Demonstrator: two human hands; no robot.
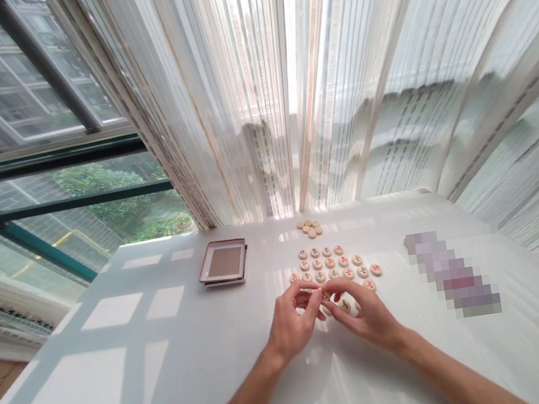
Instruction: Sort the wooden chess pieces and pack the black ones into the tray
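Observation:
Round wooden chess pieces [331, 263] with red and dark characters lie in rows on the white table [170, 350]. A small heap of plain-faced pieces [309, 228] sits farther back. My left hand [292, 319] and my right hand [365, 312] meet at the near edge of the rows, fingers curled and pinched together. Between their fingertips shows one piece [325, 295] with a red mark. Another piece [345, 305] lies just under my right fingers. Which hand grips the pinched piece I cannot tell for sure.
A shallow brown-rimmed box [224, 262] lies flat at the left of the pieces. A blurred-out object [453, 273] lies at the right. Sheer curtains and a window stand right behind the table's far edge.

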